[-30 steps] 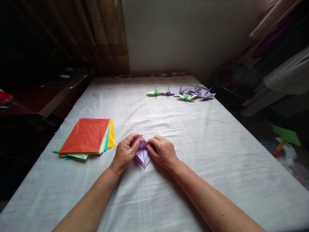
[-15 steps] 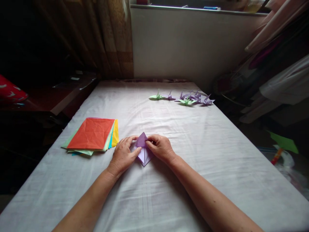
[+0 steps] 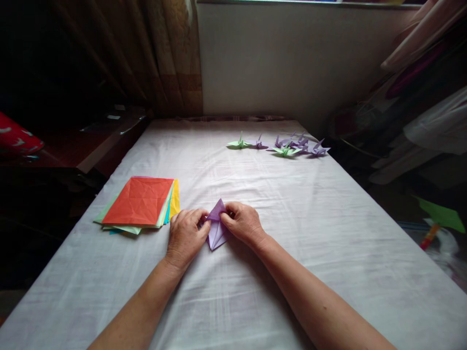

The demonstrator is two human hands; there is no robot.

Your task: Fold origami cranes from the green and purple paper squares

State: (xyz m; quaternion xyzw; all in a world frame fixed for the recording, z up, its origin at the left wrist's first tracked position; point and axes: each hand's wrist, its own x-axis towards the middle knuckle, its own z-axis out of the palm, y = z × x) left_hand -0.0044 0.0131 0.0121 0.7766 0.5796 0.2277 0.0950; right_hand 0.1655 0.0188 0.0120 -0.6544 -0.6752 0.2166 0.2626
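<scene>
A piece of purple origami paper [image 3: 218,234], folded into a narrow diamond, lies on the cloth-covered table between my hands. My left hand [image 3: 187,234] pinches its left edge between thumb and fingers. On the opposite side, my right hand [image 3: 242,221] grips the right edge near the upper part, thumb and forefinger pressed together. A darker purple flap covers the top of the diamond, and a crease runs down the paler lower part. My fingertips hide parts of both side edges.
A stack of coloured paper squares [image 3: 140,201], red on top, lies to the left. Several folded purple and green paper cranes [image 3: 286,149] stand at the far right of the white tablecloth [image 3: 292,282]. Hanging clothes [image 3: 434,121] flank the right side; a curtain [image 3: 175,58] hangs behind.
The purple paper has turned slightly, its lower tip now further left. My left thumb has moved up to the paper's left edge. The view has tilted down a little.
</scene>
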